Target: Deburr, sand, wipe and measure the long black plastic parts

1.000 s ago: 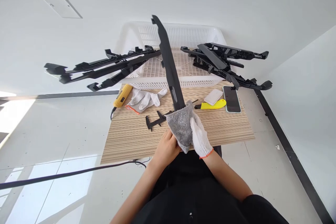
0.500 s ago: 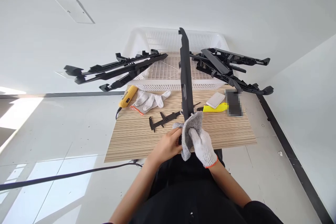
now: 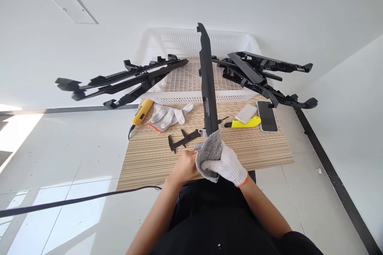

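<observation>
A long black plastic trim piece (image 3: 208,83) stands up in front of me, its far end over the basket. My right hand (image 3: 229,166), in a white knitted glove with an orange cuff, is closed on a grey cloth (image 3: 209,153) folded about the lower part of the trim piece. My bare left hand (image 3: 186,166) is closed around the trim piece's lower end; the cloth hides some of its fingers. Left of the cloth, a black caliper (image 3: 183,140) lies on the table.
A white plastic basket (image 3: 179,97) holds black trim pieces leaning out left (image 3: 131,81) and right (image 3: 254,73). On the wooden table (image 3: 149,163) lie a yellow corded tool (image 3: 142,112), a glove (image 3: 167,117), a yellow utility knife (image 3: 245,122), a white box (image 3: 245,113) and a phone (image 3: 267,116).
My right hand and the cloth have shifted slightly left and down, the cloth now folded closer around the trim piece. My left hand has moved a little left. The view has shifted slightly.
</observation>
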### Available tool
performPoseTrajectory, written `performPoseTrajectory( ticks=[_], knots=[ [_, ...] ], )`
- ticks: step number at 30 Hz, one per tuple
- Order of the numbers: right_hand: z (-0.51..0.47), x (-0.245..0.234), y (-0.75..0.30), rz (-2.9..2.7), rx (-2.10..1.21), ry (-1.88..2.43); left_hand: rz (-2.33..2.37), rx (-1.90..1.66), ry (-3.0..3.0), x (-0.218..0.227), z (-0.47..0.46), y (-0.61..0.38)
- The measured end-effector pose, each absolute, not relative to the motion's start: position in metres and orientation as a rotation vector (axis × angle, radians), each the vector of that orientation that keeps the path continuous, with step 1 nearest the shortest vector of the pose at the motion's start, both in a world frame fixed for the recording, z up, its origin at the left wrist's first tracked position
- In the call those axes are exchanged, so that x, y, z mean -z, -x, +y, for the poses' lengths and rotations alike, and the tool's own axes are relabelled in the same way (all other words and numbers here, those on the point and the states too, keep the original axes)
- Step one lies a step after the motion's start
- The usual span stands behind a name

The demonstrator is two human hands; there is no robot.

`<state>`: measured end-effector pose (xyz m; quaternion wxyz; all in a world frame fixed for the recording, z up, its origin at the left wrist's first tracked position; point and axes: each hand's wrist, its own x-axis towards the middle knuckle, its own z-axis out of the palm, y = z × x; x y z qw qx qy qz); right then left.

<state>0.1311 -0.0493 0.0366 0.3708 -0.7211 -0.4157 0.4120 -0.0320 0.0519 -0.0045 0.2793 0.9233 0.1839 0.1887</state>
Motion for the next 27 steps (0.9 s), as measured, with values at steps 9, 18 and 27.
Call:
performPoseTrajectory(
  ticks=[9, 18, 27],
  knots=[
    [-0.05, -0.037, -0.148, -1.219, -1.316, 1.695, 0.363, -0.597, -2.405, -0.005, 0.046, 0.032],
    [-0.05, -0.034, -0.145, -1.085, -1.224, 1.706, 0.384, -0.646, -2.402, -0.007, 0.048, 0.031],
    [-0.055, -0.027, -0.143, -1.101, -1.141, 1.778, 0.437, -0.618, -2.435, -0.008, 0.044, 0.033]
  ],
)
